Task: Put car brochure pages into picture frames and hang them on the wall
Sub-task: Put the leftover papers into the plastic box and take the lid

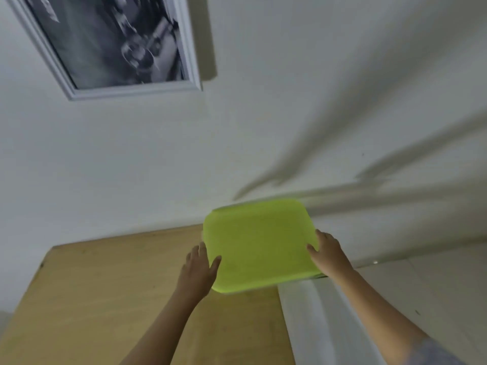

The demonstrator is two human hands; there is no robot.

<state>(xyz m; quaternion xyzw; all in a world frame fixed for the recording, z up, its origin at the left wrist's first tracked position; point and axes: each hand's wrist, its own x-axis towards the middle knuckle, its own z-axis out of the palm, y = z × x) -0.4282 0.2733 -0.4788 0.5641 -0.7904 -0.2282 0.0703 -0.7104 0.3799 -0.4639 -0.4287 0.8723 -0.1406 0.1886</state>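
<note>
A white-moulded picture frame [137, 91] already hangs on the white wall [276, 106] at eleven o'clock in the view, with a black-and-white brochure page [105, 40] behind its glass. Low at six o'clock, the person holds a lime-green, round-cornered square slab [259, 243] (possibly a stool seat, too blurred to confirm) above the pale wooden surface [105, 299]. The left hand [200, 267] clasps its eight o'clock edge with the thumb on top. The right hand [326, 256] clasps the four o'clock edge the same way. Holding opposite edges likely keeps the broad slab level and steady while it is positioned near the wall.
</note>
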